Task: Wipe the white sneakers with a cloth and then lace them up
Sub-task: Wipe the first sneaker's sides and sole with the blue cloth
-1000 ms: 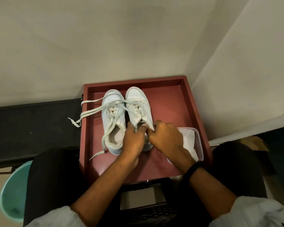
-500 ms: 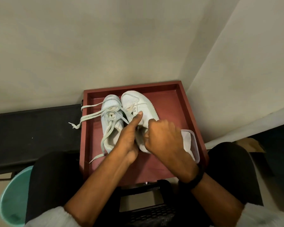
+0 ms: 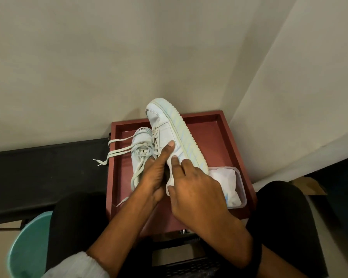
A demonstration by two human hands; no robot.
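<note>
Both hands hold the right white sneaker point(image 3: 165, 125) lifted off the red tray point(image 3: 225, 141) and tipped on its side, sole edge facing right. My left hand point(image 3: 157, 173) grips its inner side, thumb pressed on the upper. My right hand point(image 3: 193, 189) wraps round the heel end. The other white sneaker point(image 3: 140, 145) lies flat on the tray to the left, its loose laces point(image 3: 117, 152) trailing over the tray's left rim. A white cloth point(image 3: 224, 183) sits in a clear plastic container point(image 3: 241, 189) at the tray's right side.
The tray stands in a corner between two pale walls. A black bench point(image 3: 38, 169) runs along the left. A teal bin point(image 3: 26, 243) sits at lower left beside my left knee. A black stool frame point(image 3: 181, 263) shows between my knees.
The right sneaker went from flat on the tray to lifted and tipped on its side. Both hands shifted from its laces to gripping its body. The view tilted up.
</note>
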